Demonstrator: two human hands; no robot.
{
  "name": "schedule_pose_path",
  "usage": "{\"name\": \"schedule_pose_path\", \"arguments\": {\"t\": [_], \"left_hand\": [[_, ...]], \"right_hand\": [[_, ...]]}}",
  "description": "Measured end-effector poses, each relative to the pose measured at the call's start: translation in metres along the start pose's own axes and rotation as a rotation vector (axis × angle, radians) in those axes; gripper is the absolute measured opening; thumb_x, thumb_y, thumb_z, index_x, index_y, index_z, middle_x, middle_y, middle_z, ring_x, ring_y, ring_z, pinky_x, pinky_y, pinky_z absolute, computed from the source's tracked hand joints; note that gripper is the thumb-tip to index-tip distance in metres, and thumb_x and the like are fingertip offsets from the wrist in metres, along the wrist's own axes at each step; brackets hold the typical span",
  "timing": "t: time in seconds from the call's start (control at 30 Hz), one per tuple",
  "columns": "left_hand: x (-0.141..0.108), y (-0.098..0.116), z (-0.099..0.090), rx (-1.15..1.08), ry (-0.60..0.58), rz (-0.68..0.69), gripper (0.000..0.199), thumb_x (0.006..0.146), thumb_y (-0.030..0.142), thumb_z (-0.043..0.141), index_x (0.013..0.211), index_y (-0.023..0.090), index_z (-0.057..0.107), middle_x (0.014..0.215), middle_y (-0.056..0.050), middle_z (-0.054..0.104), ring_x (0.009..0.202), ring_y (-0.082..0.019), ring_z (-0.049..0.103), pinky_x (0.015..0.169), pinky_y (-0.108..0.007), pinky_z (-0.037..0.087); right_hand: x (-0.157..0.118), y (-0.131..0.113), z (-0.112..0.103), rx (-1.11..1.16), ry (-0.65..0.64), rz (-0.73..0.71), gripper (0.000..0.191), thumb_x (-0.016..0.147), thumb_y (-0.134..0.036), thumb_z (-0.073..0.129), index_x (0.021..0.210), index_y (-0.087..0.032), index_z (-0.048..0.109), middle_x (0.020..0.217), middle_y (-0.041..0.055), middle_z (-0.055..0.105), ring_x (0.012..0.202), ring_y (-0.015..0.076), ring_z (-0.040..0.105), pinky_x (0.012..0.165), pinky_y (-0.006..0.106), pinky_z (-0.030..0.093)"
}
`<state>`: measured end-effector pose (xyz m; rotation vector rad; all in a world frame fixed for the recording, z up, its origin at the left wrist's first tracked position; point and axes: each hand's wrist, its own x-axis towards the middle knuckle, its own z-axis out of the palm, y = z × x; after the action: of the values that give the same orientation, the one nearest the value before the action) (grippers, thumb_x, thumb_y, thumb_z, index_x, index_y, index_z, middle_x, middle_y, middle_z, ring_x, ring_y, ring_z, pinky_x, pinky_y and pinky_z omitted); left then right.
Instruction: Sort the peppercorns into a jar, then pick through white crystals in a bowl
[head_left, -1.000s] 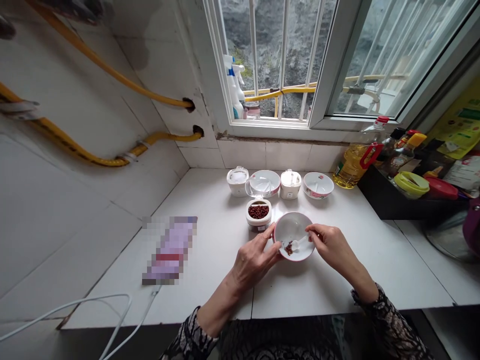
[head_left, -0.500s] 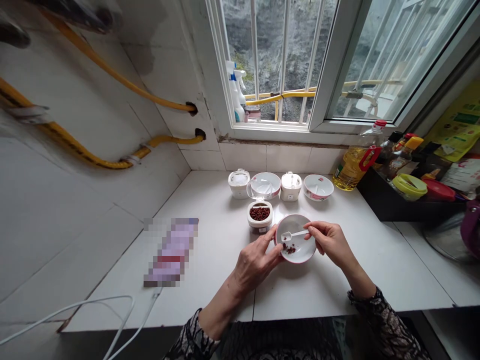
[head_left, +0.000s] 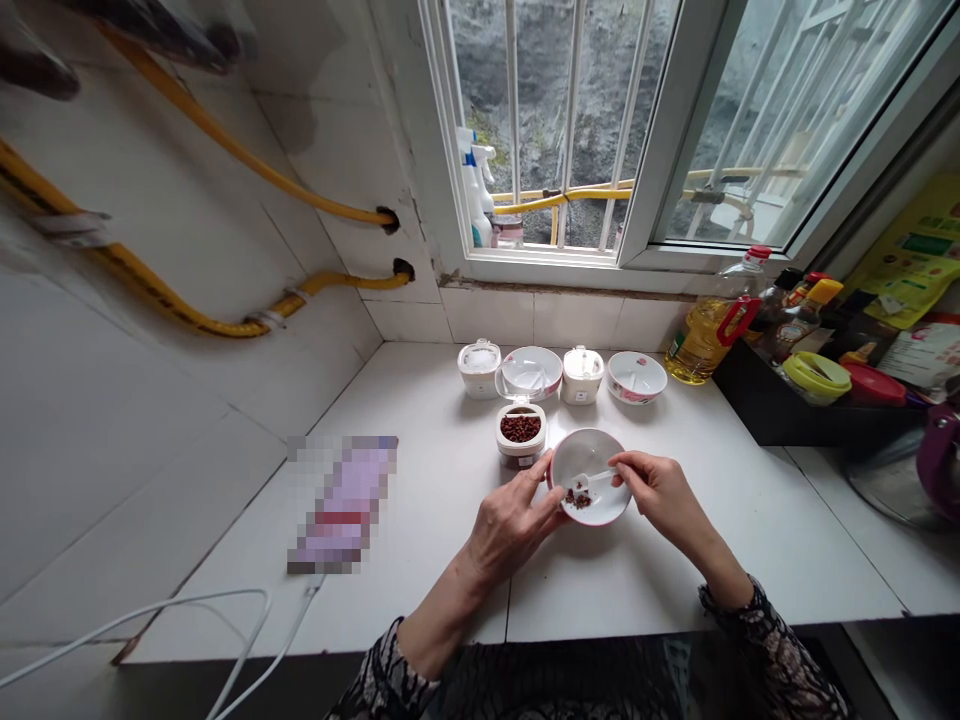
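A white bowl (head_left: 606,452) with a pinkish-red outside stands on the counter, tilted slightly. My left hand (head_left: 511,512) grips its left rim, thumb inside and fingers outside. Between thumb and fingers, my right hand (head_left: 654,488) pinches the handle of a small white spoon (head_left: 598,477), its scoop down in the bowl. Small dark-red grains, like peppercorns (head_left: 578,497), lie in the bowl beside the scoop. Just behind my left fingertips is an open seasoning jar (head_left: 520,458) filled with the same kind of grains, its clear lid raised.
Behind stand two white seasoning jars (head_left: 479,378) (head_left: 582,385) and two bowls (head_left: 546,360) (head_left: 637,388). An oil bottle (head_left: 697,340) and a black rack (head_left: 757,405) of bottles are at right. A blurred purple object (head_left: 349,500) with a white cable (head_left: 289,635) lies left.
My right hand has lowered the spoon, bringing its scoop down towards the grains in the bowl. My left hand keeps its grip on the bowl.
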<state>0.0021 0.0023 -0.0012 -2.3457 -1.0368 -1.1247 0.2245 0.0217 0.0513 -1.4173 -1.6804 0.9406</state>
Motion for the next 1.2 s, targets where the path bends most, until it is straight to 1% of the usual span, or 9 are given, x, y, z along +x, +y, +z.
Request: {"name": "schedule_pose_path", "arguments": {"t": [0.1, 0.2, 0.3, 0.5, 0.7, 0.83, 0.93, 1.1, 1.2], "left_hand": [[0.000, 0.000, 0.000, -0.001, -0.008, -0.001, 0.015, 0.095, 0.032, 0.060, 0.097, 0.017, 0.063, 0.131, -0.021, 0.061, 0.095, -0.022, 0.071, 0.076, -0.031, 0.058], [0.000, 0.000, -0.001, 0.004, -0.009, 0.002, 0.015, 0.095, 0.031, 0.060, 0.096, 0.016, 0.063, 0.129, -0.022, 0.062, 0.096, -0.023, 0.071, 0.075, -0.031, 0.058], [-0.001, 0.000, 0.000, 0.020, 0.011, 0.016, 0.015, 0.095, 0.031, 0.060, 0.096, 0.016, 0.063, 0.126, -0.021, 0.064, 0.094, -0.023, 0.071, 0.074, -0.030, 0.058], [-0.001, 0.001, 0.000, 0.037, 0.016, 0.025, 0.014, 0.095, 0.030, 0.059, 0.094, 0.017, 0.063, 0.126, -0.021, 0.064, 0.090, -0.021, 0.071, 0.071, -0.028, 0.058], [0.000, 0.001, -0.001, 0.040, 0.022, 0.029, 0.013, 0.095, 0.029, 0.060, 0.093, 0.017, 0.063, 0.128, -0.021, 0.063, 0.091, -0.021, 0.071, 0.070, -0.027, 0.058], [0.000, 0.000, -0.001, 0.020, -0.005, 0.013, 0.013, 0.094, 0.030, 0.060, 0.095, 0.017, 0.063, 0.130, -0.021, 0.062, 0.093, -0.022, 0.071, 0.072, -0.029, 0.058], [-0.001, 0.000, -0.001, 0.024, 0.001, 0.022, 0.014, 0.094, 0.031, 0.061, 0.094, 0.017, 0.063, 0.129, -0.021, 0.062, 0.093, -0.023, 0.071, 0.072, -0.030, 0.058], [-0.002, 0.000, -0.001, 0.032, 0.000, 0.047, 0.011, 0.093, 0.028, 0.063, 0.095, 0.017, 0.062, 0.131, -0.020, 0.061, 0.095, -0.023, 0.071, 0.074, -0.031, 0.059], [-0.003, 0.000, -0.001, 0.033, 0.002, 0.053, 0.011, 0.093, 0.028, 0.063, 0.097, 0.018, 0.062, 0.132, -0.020, 0.061, 0.095, -0.023, 0.071, 0.074, -0.031, 0.059]], "right_hand": [[-0.003, -0.002, 0.006, -0.003, -0.073, -0.013, 0.025, 0.082, -0.034, 0.054, 0.082, -0.017, 0.072, 0.066, 0.0041, 0.070, 0.046, 0.0113, 0.052, 0.041, 0.023, 0.039], [-0.001, -0.004, 0.010, 0.106, -0.126, 0.079, 0.026, 0.081, -0.038, 0.056, 0.083, -0.016, 0.071, 0.066, 0.0033, 0.069, 0.038, 0.0082, 0.045, 0.036, 0.022, 0.035], [0.003, -0.004, 0.012, 0.244, -0.142, 0.159, 0.032, 0.076, -0.045, 0.063, 0.083, -0.015, 0.070, 0.065, 0.0025, 0.069, 0.033, 0.0058, 0.041, 0.033, 0.021, 0.033], [0.011, -0.004, 0.011, 0.441, -0.114, 0.218, 0.040, 0.066, -0.051, 0.074, 0.081, -0.014, 0.070, 0.065, 0.0028, 0.070, 0.032, 0.0051, 0.044, 0.031, 0.021, 0.037], [0.014, -0.004, 0.004, 0.496, -0.060, 0.220, 0.044, 0.062, -0.052, 0.078, 0.082, -0.014, 0.071, 0.066, 0.0032, 0.071, 0.032, 0.0050, 0.043, 0.031, 0.021, 0.038], [0.013, -0.002, -0.003, 0.406, -0.017, 0.167, 0.045, 0.066, -0.055, 0.074, 0.083, -0.014, 0.071, 0.067, 0.0043, 0.071, 0.034, 0.0058, 0.042, 0.032, 0.023, 0.039], [0.008, -0.001, -0.009, 0.207, 0.007, 0.109, 0.036, 0.076, -0.050, 0.066, 0.084, -0.015, 0.070, 0.067, 0.0036, 0.069, 0.036, 0.0072, 0.044, 0.035, 0.024, 0.038], [-0.003, -0.001, -0.016, -0.140, -0.032, -0.024, 0.022, 0.086, -0.032, 0.052, 0.080, -0.019, 0.069, 0.065, 0.0022, 0.067, 0.038, 0.0093, 0.046, 0.041, 0.024, 0.042], [-0.007, -0.004, -0.012, -0.158, -0.096, -0.015, 0.021, 0.086, -0.027, 0.050, 0.079, -0.019, 0.068, 0.064, 0.0013, 0.067, 0.037, 0.0084, 0.046, 0.041, 0.023, 0.042]]}}
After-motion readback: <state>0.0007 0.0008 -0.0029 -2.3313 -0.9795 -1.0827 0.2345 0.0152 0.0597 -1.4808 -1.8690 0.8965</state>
